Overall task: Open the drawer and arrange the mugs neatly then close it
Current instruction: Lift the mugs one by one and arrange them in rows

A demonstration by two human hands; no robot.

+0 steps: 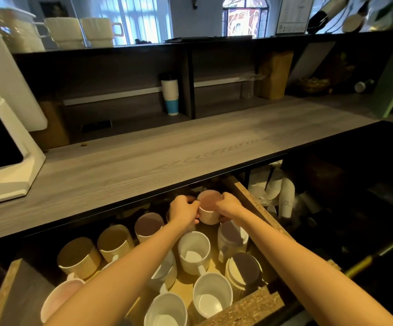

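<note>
Head view: found drawer (pixel 256 203) open, arranging underway, closing undone; saw left hand (pixel 183 209), right hand (pixel 229 207) fingers curled round 12-o'clock pink mug (pixel 209 203).

perhaps pinkish mug (pixel 209 209), white mugs (pixel 194 251), grey woodgrain counter (pixel 190 147)

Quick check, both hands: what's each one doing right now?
Left hand: grips the pink mug, left side.
Right hand: grips the same mug, right side.

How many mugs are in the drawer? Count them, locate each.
11 mugs: held mug at the back; three in the left row; one front-left; four down the middle; two on the right. The left forearm may hide more.
</note>
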